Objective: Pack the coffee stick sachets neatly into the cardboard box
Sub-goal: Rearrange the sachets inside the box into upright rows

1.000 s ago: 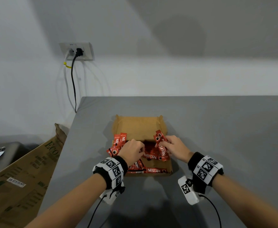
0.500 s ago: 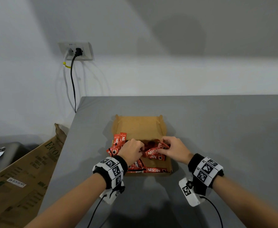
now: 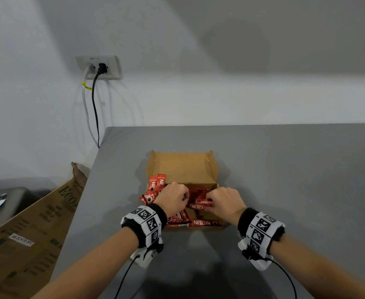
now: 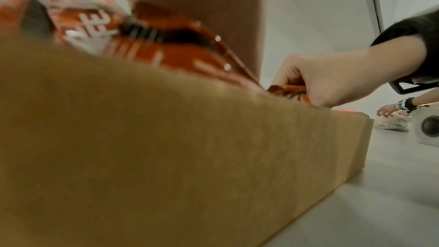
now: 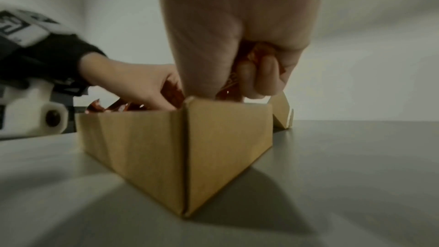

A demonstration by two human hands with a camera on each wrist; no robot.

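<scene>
A brown cardboard box (image 3: 182, 167) lies on the grey table with its lid folded back. Red Nescafe stick sachets (image 3: 201, 222) fill it loosely, and a few sachets (image 3: 158, 184) stick up over its left rim. My left hand (image 3: 174, 198) is curled into the sachets at the box's left side. My right hand (image 3: 225, 201) grips a small bundle of sachets (image 5: 255, 54) low over the right half. The right wrist view shows the box corner (image 5: 185, 147) and my left hand (image 5: 142, 85) reaching in. Up close, the left wrist view has the box wall (image 4: 166, 157).
The table's left edge (image 3: 84, 190) runs close to the box, with a large printed carton (image 3: 26, 234) leaning below it. A wall socket with cables (image 3: 98, 67) is behind. In the left wrist view another person's hand (image 4: 389, 111) rests far off.
My right hand has tipped its sachets from upright to flat and lowered them into the box, closing in on the left hand. The left hand has hardly moved.
</scene>
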